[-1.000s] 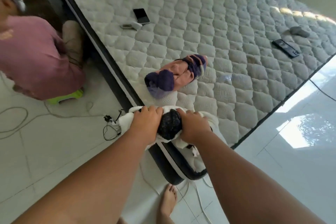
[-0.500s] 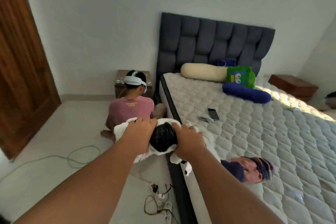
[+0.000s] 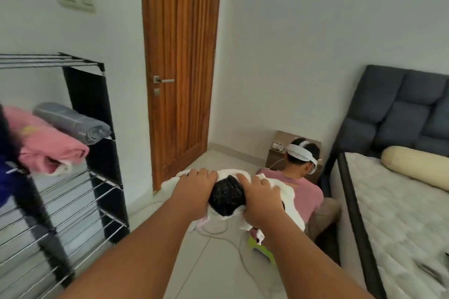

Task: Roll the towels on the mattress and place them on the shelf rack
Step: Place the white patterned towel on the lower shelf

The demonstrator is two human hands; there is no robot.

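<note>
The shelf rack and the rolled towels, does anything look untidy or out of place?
Yes. On the shelf rack, the pink towel is loosening, a pale end drooping over the front edge, unlike the tight grey roll beside it. The black-and-white towel, gripped by left hand and right hand, has loose ends dangling.

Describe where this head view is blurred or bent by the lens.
Head view: motion blur smears the rack and pink towel at left; the wide lens bows the door and bed frame; the rolled towel in both hands stays fairly sharp.
</note>
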